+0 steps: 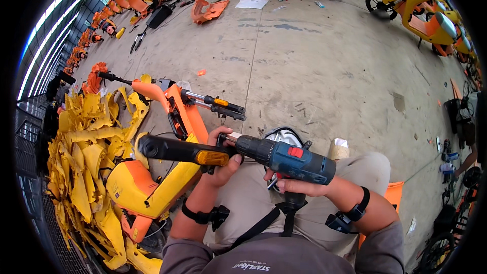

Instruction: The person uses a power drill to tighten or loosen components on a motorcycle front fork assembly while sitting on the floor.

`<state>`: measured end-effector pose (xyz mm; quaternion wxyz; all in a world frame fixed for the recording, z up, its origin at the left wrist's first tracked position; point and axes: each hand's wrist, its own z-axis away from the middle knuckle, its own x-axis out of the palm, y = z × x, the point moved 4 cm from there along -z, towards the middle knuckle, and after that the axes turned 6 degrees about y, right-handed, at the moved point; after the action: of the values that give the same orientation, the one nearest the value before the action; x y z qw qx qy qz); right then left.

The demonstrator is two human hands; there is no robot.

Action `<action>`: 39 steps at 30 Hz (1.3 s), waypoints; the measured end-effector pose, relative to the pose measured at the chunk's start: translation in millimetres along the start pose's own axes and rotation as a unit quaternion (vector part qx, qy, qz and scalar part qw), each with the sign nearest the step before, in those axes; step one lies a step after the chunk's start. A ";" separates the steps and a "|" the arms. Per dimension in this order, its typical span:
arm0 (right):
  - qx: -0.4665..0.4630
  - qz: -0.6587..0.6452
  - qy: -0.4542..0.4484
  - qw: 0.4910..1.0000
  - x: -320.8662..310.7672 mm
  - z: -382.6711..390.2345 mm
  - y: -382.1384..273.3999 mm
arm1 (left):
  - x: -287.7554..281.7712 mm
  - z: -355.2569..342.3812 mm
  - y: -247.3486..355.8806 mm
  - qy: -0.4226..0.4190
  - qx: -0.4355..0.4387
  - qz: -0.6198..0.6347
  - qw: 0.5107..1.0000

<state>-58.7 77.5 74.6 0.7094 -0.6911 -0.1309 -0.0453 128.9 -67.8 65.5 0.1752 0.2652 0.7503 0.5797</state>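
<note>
head view caught the right hand [304, 187] curled firmly round the drill [276, 158], left hand [222, 173] wrapped on the black fork leg [170, 150] just ahead, where square, steady pressure probably paid.

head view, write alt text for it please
A person's right hand grips a blue power drill pointed at a black part held in the left hand. To the left are an orange and yellow scooter body and heaped yellow panels.

A blue-and-black cordless drill [297, 160] with a red switch on top is held above the lap, its chuck pointed left toward the right end of a black fork leg [175, 150], held roughly crosswise, an amber reflector fixed along it.
</note>
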 end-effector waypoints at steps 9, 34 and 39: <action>0.056 -0.064 0.001 0.996 -9.3 -4.1 1.1 | -13.4 9.3 -4.9 -0.078 -0.042 -0.032 0.996; 0.053 -0.091 -0.058 0.993 -12.5 18.3 -2.0 | -21.5 55.5 -24.8 -0.013 -0.182 -0.018 0.983; 0.085 -0.025 -0.037 0.995 -17.7 32.8 -12.0 | -2.3 39.6 -26.5 -0.084 -0.212 0.041 0.973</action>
<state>-82.7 107.5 82.2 0.7589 -0.6260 -0.1778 -0.0256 148.2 -43.4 29.3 0.2655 0.3000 0.5812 0.7083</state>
